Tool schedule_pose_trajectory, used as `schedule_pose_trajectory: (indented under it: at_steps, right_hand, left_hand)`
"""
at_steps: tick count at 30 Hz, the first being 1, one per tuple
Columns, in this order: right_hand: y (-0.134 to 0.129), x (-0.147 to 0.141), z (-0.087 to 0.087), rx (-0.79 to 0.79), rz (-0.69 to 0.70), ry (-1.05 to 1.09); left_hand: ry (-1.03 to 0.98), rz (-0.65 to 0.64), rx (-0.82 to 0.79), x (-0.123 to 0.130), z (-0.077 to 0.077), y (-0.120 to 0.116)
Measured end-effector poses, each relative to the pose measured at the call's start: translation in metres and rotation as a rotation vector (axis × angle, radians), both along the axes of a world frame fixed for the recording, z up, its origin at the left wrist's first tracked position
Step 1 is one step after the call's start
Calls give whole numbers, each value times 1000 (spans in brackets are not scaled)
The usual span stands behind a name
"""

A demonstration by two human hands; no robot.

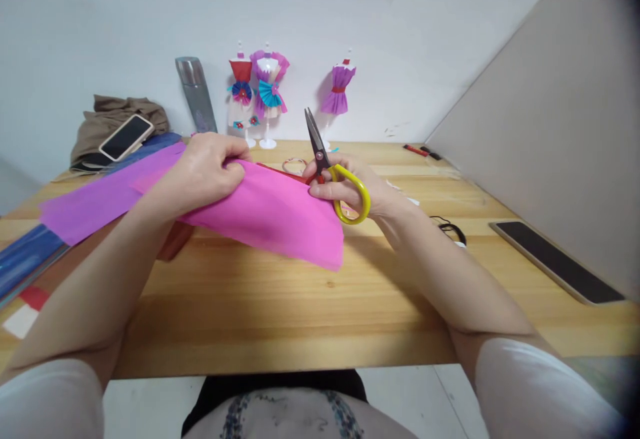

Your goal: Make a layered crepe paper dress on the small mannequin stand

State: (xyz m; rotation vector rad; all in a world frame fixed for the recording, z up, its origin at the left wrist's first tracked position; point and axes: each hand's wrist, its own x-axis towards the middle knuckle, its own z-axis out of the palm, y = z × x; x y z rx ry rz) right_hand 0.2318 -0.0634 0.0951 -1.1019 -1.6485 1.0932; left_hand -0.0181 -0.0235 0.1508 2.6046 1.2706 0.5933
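One pink sheet (285, 216) is held up above the wooden desk (250, 326), its lower right corner left hanging free. Its upper edge is pinched in the left grip (213, 167), which is closed tightly, the thumb pressed against the bent fingers. A pair of scissors (319, 155) is clasped in the right grip (353, 179), the dark blades pointed upward and nearly together; whether the sheet is also gripped there cannot be told. At the left, a purple sheet (107, 196) is seen. Three dressed mannequins (341, 89) are lined up by the wall (310, 6).
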Motion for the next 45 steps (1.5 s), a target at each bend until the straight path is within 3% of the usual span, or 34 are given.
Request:
schedule_pose_trajectory:
  at_steps: [8,13,18,23,31,45]
  right_hand:
    - [-1,-3,-3,-17,36,-74]
    - [-7,5,6,-44,72,-56]
    - [-18,30,27,128,315,-202]
    - [-21,51,41,70,565,-301]
    - [-18,62,35,-117,452,-315]
    - [-15,62,30,-128,457,-393]
  left_hand:
    - [121,-114,-152,-3,6,5]
    - [-20,-79,-168,-18,13,4]
    - [-65,-36,-132,-29,20,3]
    - [-68,-26,-125,-30,21,4]
    - [-119,-25,-157,-30,22,2]
    - [-108,-25,-229,-35,25,3]
